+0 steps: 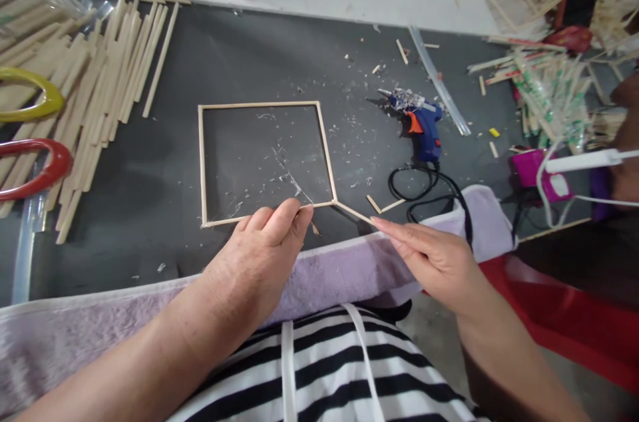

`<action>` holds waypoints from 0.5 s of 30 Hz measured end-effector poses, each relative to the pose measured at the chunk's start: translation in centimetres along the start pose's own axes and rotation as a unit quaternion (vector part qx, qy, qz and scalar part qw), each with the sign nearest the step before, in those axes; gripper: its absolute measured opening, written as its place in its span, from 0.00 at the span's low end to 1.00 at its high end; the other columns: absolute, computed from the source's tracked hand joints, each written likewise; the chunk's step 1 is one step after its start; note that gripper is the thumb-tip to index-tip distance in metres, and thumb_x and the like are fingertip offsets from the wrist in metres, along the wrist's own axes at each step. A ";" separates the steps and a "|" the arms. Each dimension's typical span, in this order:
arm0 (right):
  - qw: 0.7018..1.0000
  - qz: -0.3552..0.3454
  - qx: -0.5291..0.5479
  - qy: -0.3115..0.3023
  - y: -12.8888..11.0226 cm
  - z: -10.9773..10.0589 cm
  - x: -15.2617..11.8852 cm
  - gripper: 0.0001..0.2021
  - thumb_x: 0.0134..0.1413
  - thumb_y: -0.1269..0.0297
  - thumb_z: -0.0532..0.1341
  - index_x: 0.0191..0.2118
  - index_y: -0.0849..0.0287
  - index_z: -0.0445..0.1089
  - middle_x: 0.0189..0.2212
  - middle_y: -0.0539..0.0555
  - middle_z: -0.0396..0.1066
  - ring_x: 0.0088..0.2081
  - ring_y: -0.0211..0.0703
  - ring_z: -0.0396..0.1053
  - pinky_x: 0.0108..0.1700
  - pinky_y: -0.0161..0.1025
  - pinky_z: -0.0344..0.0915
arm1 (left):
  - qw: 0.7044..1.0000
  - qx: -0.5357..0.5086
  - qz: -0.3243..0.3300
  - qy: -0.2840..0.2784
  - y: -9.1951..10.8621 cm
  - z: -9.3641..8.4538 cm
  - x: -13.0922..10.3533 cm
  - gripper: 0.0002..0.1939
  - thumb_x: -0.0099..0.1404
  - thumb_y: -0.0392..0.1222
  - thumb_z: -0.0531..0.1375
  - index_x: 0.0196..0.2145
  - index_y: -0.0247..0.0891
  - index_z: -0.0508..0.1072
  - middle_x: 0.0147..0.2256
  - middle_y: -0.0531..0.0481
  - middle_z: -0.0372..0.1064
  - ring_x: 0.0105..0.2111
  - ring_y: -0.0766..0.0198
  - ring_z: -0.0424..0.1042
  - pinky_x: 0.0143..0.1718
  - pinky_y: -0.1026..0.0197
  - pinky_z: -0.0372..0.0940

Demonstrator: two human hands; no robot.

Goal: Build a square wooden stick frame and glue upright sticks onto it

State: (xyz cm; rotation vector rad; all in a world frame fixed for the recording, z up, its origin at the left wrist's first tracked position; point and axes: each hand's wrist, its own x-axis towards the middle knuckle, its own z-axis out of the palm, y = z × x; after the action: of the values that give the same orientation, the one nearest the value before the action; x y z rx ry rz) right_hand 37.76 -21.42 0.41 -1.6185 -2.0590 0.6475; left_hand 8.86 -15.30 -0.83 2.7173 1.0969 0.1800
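A four-sided frame of thin wooden sticks point(259, 104) rests on the dark tabletop in front of me. My left hand point(264, 242) is closed around its near side, thumb and fingers pinching the stick. From the frame's near right corner another wooden stick point(352, 211) slants toward me. My right hand point(434, 252) pinches the free end of that stick, fingers stretched along it. At the corner the stick touches the frame; whether it is stuck there I cannot tell. Right of the frame lies a blue glue gun point(425, 129) with an orange trigger.
Many loose sticks point(107, 76) are piled on the left, beside scissors with yellow and red handles point(54, 166). Clear glue sticks point(442, 86) lie beyond the glue gun. A black cord point(454, 189) loops near a lilac towel point(349, 269). A pink power block point(536, 176) sits at right.
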 end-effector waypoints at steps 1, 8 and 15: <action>1.000 0.006 0.008 -0.002 -0.1 -0.1 0.1 0.23 0.63 0.75 0.58 0.60 0.47 0.71 0.43 0.51 0.80 0.39 0.37 0.79 0.38 0.33 0.76 | 1.000 0.000 -0.003 -0.002 0.0 0.0 0.0 0.32 0.62 0.28 0.51 0.65 0.34 0.59 0.55 0.39 0.65 0.40 0.57 0.68 0.41 0.54 0.71; 0.999 0.043 0.031 0.005 -0.5 -0.4 0.4 0.19 0.64 0.72 0.58 0.57 0.49 0.74 0.41 0.50 0.81 0.36 0.37 0.79 0.40 0.34 0.78 | 1.000 -0.003 -0.007 -0.004 0.1 0.0 0.2 0.32 0.62 0.27 0.50 0.64 0.36 0.60 0.54 0.41 0.66 0.39 0.58 0.69 0.40 0.54 0.70; 0.998 0.030 -0.053 0.022 0.1 -1.1 -0.1 0.21 0.62 0.70 0.59 0.58 0.45 0.74 0.41 0.48 0.81 0.33 0.38 0.79 0.35 0.31 0.75 | 0.998 -0.033 -0.022 -0.041 0.7 -1.2 0.3 0.28 0.66 0.27 0.49 0.63 0.34 0.61 0.53 0.41 0.67 0.40 0.58 0.68 0.43 0.53 0.71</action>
State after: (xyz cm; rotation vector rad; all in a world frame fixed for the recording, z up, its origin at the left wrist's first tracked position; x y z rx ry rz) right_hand 38.54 -21.44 1.22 -1.7452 -2.0515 0.5255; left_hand 9.30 -15.40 0.46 2.6148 1.1075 0.0951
